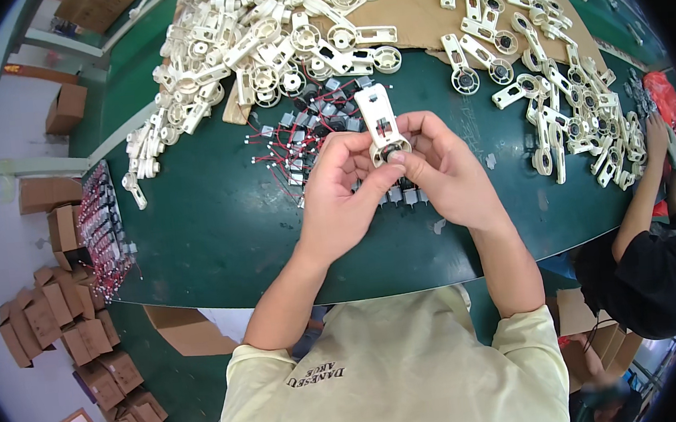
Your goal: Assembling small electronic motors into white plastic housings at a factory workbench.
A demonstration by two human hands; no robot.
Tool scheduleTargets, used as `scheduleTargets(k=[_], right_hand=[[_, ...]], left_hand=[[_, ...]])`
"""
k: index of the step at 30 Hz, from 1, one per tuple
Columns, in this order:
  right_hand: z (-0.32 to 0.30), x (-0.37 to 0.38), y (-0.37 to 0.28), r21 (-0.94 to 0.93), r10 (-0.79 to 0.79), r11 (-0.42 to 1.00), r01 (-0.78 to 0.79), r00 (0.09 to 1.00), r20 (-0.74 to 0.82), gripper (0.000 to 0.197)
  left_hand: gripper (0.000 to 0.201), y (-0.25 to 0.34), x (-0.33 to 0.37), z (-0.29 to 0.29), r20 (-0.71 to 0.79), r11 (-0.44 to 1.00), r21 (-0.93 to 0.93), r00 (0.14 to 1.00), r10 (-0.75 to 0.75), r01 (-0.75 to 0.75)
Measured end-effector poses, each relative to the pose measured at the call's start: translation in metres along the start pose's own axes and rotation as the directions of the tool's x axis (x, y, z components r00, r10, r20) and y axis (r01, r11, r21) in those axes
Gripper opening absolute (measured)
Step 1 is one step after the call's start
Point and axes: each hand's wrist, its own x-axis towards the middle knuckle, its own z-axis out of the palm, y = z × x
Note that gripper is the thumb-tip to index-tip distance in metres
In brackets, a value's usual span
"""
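Note:
Between my two hands, above the green table, is a cream plastic housing point(377, 111) with a long slotted arm and a round end. The round end points toward me and has a dark part in it. My left hand point(337, 187) grips its left side, the thumb at the round end. From the other side my right hand point(449, 171) holds it too, thumb pressed at the dark centre. Small motors with red wires point(306, 125) lie in a heap just beyond my left hand. More motors point(409, 196) stand in a row under my hands, partly hidden.
A big pile of cream housings point(259, 41) covers the far left of the table. Housings with dark centres point(561, 95) spread along the right. Rows of wired motors point(103, 231) line the left edge. At the right, another person's arm point(648, 184) reaches by a red bag point(664, 98).

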Motion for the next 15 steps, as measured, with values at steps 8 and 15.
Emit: scheduleTargets(k=[8,15], right_hand=[[-0.031,0.007,-0.012,-0.09,-0.187,0.98,0.177,0.975,-0.118,0.024],[-0.076,0.012,-0.02,-0.784,-0.558,0.62,0.041,0.726,-0.403,0.031]], left_hand=[[0.02,0.009,0.05,0.016,0.171,0.902,0.391,0.977,0.127,-0.185],[0.038,0.011,0.16,-0.02,0.312,-0.22,0.935,0.938,0.149,-0.276]])
